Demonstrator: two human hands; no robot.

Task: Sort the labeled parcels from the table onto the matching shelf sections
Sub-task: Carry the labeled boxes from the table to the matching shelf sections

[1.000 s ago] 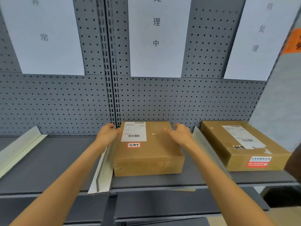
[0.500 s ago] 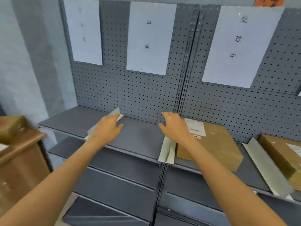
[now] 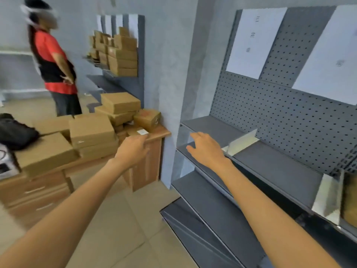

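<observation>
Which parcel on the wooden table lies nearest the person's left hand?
The small flat parcel with a white label, at the table's right end beside the left hand.

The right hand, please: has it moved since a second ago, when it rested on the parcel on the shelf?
Yes. The right hand has left that parcel and moved left along the shelf, past a divider, towards the table.
</observation>
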